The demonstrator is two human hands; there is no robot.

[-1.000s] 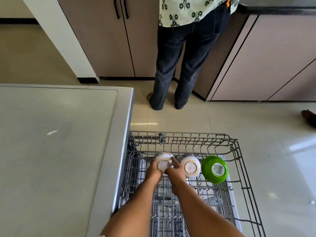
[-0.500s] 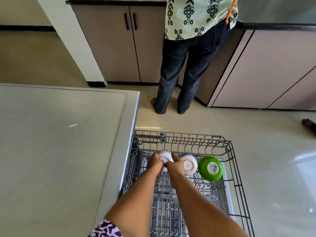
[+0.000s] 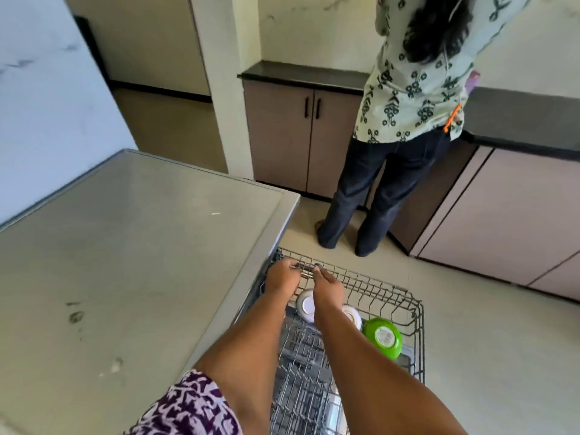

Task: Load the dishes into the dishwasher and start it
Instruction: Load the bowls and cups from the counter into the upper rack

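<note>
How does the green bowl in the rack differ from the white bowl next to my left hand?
The green bowl is bright green with a barcode sticker on its base; the white bowl is white with a ringed base and no sticker showing. The green bowl sits in full view toward the rack's right side, while the white bowl sits further left, partly hidden by the right hand. Both lie base-up in the same row.

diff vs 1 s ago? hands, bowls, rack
Both hands let go of the leftmost white bowl and moved forward to the rack's far rail: the left hand and right hand now rest their fingers on it. The camera tilted up. Unchanged: the three upturned bowls, with the second white bowl and green bowl, keep their row in the pulled-out rack.
</note>
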